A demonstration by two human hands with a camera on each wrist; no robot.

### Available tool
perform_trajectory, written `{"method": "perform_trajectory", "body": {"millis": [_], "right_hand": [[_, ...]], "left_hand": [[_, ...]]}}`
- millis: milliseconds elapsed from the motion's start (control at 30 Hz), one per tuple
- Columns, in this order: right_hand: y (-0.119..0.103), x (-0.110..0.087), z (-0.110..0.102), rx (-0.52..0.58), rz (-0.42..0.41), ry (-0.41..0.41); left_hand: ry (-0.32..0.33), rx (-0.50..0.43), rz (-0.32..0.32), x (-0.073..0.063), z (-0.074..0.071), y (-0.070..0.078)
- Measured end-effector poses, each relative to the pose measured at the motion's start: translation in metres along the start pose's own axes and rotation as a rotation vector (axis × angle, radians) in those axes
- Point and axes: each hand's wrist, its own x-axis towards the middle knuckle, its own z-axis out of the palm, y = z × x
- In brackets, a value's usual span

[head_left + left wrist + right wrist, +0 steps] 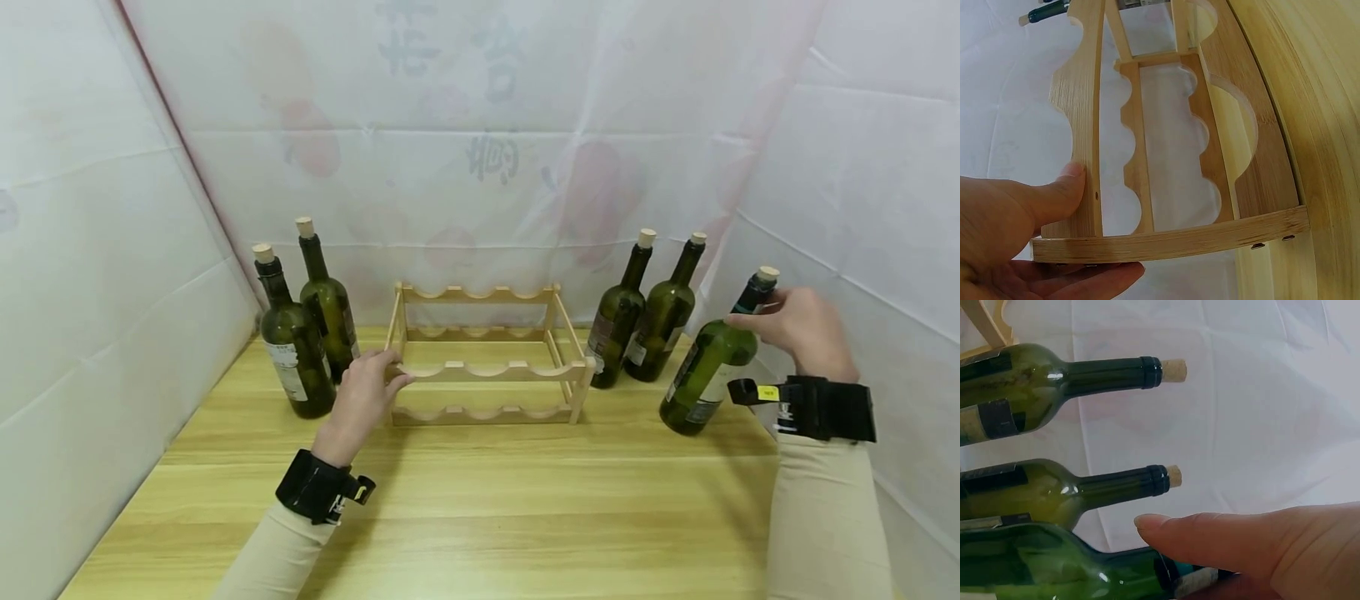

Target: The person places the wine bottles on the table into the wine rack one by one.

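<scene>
A wooden wine rack (486, 375) with scalloped rails stands on the table. My left hand (365, 392) grips its front left upper corner; in the left wrist view the thumb (1063, 197) presses the inner side of a rail and the fingers lie outside the end piece. On the right, my right hand (810, 333) holds a corked green wine bottle (712, 354) by the neck. That bottle leans to the right, its base at or close to the tabletop. In the right wrist view the thumb (1204, 534) lies along the neck.
Two corked bottles, one in front (292, 358) and one behind (330, 308), stand left of the rack. Two more, a nearer one (617, 325) and a farther one (663, 317), stand to its right. White cloth (465, 192) hangs behind and beside the wooden table (510, 508).
</scene>
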Motion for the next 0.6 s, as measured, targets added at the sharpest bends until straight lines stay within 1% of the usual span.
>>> {"method": "perform_trajectory", "body": {"millis": [167, 433, 500, 600], "right_hand": [[-0.001, 0.005, -0.002, 0.019, 0.036, -0.004], [0.003, 0.011, -0.001, 0.035, 0.051, 0.004], [0.003, 0.011, -0.001, 0.042, 0.052, 0.01], [0.001, 0.013, 0.001, 0.041, 0.054, 0.04]], "left_hand": [[-0.008, 0.008, -0.008, 0.0, 0.002, 0.001], [-0.007, 0.03, -0.013, -0.001, 0.003, 0.0], [-0.007, 0.031, -0.015, -0.001, 0.003, 0.0], [-0.009, 0.031, -0.021, -0.001, 0.003, 0.0]]}}
